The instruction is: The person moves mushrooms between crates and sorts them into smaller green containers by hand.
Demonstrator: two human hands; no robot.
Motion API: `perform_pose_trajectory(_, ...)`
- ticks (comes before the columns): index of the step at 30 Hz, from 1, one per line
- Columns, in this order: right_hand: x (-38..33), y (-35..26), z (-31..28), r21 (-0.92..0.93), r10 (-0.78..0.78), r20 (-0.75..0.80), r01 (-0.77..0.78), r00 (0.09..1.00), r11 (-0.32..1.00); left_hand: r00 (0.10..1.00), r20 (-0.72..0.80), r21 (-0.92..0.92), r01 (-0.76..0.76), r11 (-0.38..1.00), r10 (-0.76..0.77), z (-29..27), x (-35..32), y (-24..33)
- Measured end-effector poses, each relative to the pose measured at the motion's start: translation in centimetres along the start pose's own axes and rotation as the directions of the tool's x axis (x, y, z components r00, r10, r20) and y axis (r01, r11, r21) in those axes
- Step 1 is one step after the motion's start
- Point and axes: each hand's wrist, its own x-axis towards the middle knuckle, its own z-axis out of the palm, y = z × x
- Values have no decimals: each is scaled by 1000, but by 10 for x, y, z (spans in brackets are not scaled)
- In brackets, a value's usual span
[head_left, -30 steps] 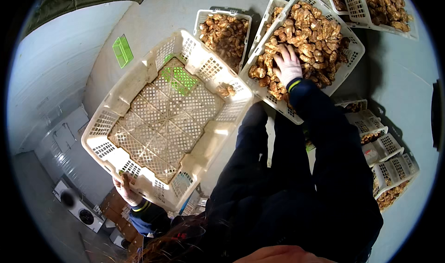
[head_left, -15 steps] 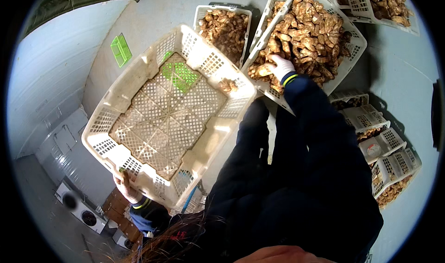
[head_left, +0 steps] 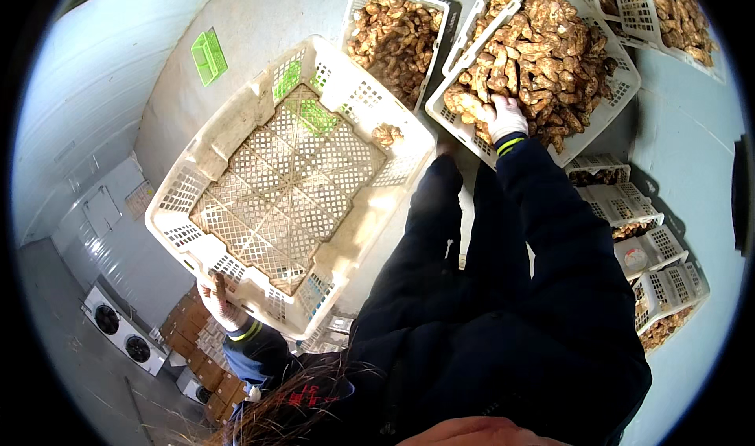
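My left hand [head_left: 222, 304], in a pale glove, is closed at the near-left rim of a large white plastic crate [head_left: 362, 226]. Something brown shows at its fingers; whether it is a stained thumb or a held piece, I cannot tell. One brown clump [head_left: 387, 135] lies at the crate's right side. My right hand [head_left: 507, 119], also gloved, reaches into a white crate [head_left: 568, 149] heaped with brown, thick-stemmed mushrooms [head_left: 543, 60]. Its fingers curl among them, beside a mushroom [head_left: 467, 108] at the near-left side; their tips are partly hidden.
Another crate of mushrooms [head_left: 397, 45] stands at the back, with a green basket [head_left: 208, 57] on the floor to its left. More filled crates [head_left: 684, 21] are at the far right. Several crates [head_left: 657, 249] line the right side. Cardboard boxes [head_left: 185, 332] are at the lower left.
My right hand has shifted right and slightly closer, off the mushroom at the heap's left side. The view has turned a little. My left hand stays at the crate's rim.
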Motion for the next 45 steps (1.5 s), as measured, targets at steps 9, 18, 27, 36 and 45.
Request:
perform_pose_trajectory(9, 19, -29, 7, -447, -334, 128, 355, 934, 821, 999, -30, 42, -23, 999, 25, 32, 3, 21)
perform_pose_trajectory(18, -31, -11, -89, 680, -584, 299, -598, 755, -425, 999, 10, -64, 32, 997, -31, 54, 0, 33)
perform_pose_trajectory(27, -21, -11, -91, 719, -411, 363, -532, 836, -447, 1000, 14, -38, 5, 999, -4, 71, -5, 40)
perform_pose_trajectory(36, -24, -16, -101, 661, -429, 430, -601, 794, -449, 997, 70, -68, 17, 998, -12, 61, -6, 41)
perform_pose_trajectory(45, -10, -1, -60, 200, -8, -119, 32, 993, 979, 988, 148, -56, -32, 998, 40, 42, -5, 33)
